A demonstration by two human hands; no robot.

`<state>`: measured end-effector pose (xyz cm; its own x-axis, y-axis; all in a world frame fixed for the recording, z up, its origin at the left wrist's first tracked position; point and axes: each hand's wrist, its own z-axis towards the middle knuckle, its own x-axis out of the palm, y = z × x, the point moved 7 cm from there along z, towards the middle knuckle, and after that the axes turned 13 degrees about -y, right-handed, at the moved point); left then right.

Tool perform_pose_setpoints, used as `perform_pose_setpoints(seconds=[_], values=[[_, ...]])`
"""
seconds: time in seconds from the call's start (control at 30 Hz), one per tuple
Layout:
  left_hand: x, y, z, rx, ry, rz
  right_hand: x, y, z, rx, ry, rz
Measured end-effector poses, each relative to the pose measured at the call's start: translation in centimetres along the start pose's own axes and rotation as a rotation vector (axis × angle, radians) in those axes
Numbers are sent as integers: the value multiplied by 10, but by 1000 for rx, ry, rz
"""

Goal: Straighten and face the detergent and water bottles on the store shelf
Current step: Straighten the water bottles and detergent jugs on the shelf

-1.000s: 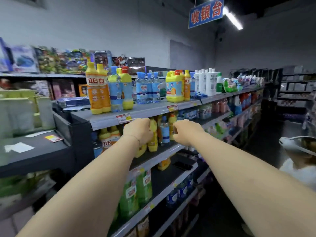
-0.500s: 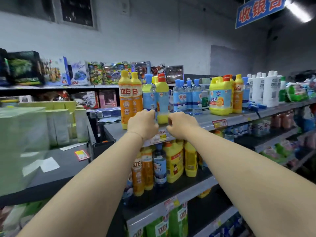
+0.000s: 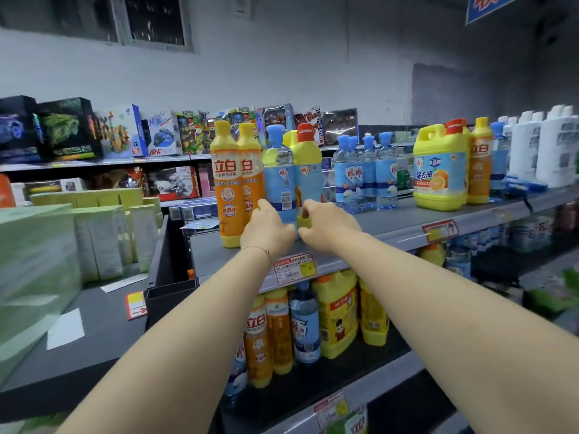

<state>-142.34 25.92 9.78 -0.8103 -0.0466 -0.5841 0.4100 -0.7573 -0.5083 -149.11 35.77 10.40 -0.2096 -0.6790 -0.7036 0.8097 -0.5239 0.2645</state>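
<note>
Toward the left end of the top shelf (image 3: 391, 234), close to its front edge, stands the water bottle (image 3: 279, 180) w/ blue cap. It is upright, but its barcode looks to the front, so it is not faced. The yellow detergent bottle (image 3: 308, 170) w/ red cap touches it on the right side, also upright.

The left hand (image 3: 266, 228) is round the low part of the water bottle, thumb up on its left side. The other fingers are hidden behind the hand, so I judge a grasp but cannot see it fully. The right hand (image 3: 329, 227) has its fingers curled on the base of the yellow detergent bottle and pinches it.

Just left stand two orange detergent bottles (image 3: 227, 186), touching each other, labels to the front. Further right, set back from the front edge, is a group of water bottles (image 3: 363, 180), then a yellow jug (image 3: 438, 173). A price tag (image 3: 294, 269) hangs on the front edge under the hands.

Step in hand, as I judge: facing this pair. The next move probably needs approx. half a turn of the water bottle on its own base, w/o tipping it and w/o pushing the orange neighbours, then lining both up w/ the front edge.
</note>
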Motion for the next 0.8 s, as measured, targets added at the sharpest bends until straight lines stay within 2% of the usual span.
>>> perform_pose_setpoints(seconds=[0.23,0.4,0.57,0.7,0.8], values=[[13,-1,19,-95,-93,133,18,-16,33,62,25,236],[19,-5,22,-184,-122,175,31,-23,51,7,61,355],[12,-3,21,-357,-161,111,38,-28,57,-48,114,460],[9,-13,9,-386,-222,43,42,-32,63,-55,151,544],[9,-17,1,-399,-270,-79,41,-30,64,-39,204,715]])
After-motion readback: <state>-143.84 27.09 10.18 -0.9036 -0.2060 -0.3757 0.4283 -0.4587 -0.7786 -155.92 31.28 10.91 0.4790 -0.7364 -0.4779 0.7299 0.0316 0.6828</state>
